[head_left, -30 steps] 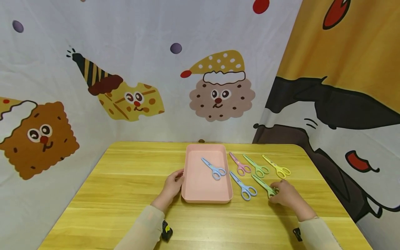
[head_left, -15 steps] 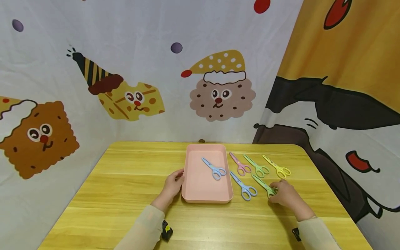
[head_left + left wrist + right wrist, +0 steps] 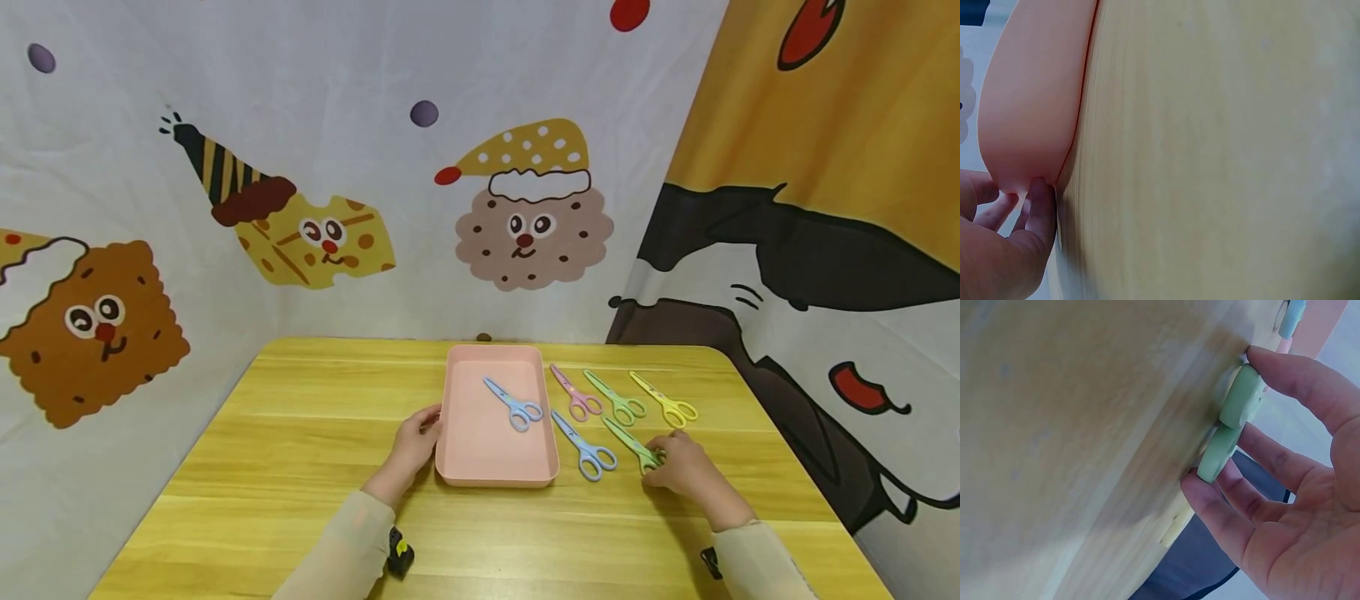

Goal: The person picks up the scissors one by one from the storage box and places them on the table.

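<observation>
My left hand rests at the left side of a shallow pink tray, its fingertips touching the outer wall, as the left wrist view also shows. Blue scissors lie inside the tray. On the right, my right hand grips the handles of green scissors, whose blades point away to the upper left. In the right wrist view, the thumb and fingers are on either side of the green handle loops. Part of the handles is hidden by the hand in the head view.
Right of the tray lie more scissors: a blue pair, a pink pair, another green pair and a yellow pair. The wooden table meets a cartoon-printed cloth at its back edge.
Almost nothing differs. The right hand and the green scissors in it have shifted very slightly to the left; the left hand and tray stay put.
</observation>
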### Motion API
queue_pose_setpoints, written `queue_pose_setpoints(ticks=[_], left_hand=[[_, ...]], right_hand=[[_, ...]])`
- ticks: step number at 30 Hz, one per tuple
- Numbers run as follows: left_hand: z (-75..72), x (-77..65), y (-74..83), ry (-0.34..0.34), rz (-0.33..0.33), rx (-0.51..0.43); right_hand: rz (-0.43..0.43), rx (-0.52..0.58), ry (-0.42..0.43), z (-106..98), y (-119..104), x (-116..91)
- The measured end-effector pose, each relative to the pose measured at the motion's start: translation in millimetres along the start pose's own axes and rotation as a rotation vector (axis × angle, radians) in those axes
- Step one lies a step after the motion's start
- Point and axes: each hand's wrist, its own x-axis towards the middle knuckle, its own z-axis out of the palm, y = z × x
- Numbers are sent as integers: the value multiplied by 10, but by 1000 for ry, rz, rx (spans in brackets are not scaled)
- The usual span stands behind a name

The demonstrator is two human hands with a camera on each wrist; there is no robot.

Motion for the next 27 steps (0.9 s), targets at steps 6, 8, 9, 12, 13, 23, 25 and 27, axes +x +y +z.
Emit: queue_pose_setpoints(ticks=[6, 8, 9, 12, 13, 23, 25, 27], left_hand=[[3, 12, -13, -1, -4, -5], [2, 9, -12, -3, -8, -7], [2, 7, -11, -5, -9, -8], [2, 1, -6, -9, -15, -12], [2, -1, -5, -9, -16, -13], [8, -1, 0, -1, -19, -1], [9, -1, -2, 0, -18, 4], [11, -1, -1, -1, -20, 4]], right_hand=[[-4, 7, 8, 3, -6, 0], [-8, 2, 9, 4, -8, -1], [-9, 1, 9, 5, -9, -4], [-8, -5, 10, 9, -11, -11], [-7, -5, 11, 13, -11, -14], [-5, -5, 26, 41, -7, -29], [-7, -6, 31, 44, -11, -31], [-8, -7, 34, 45, -14, -34]])
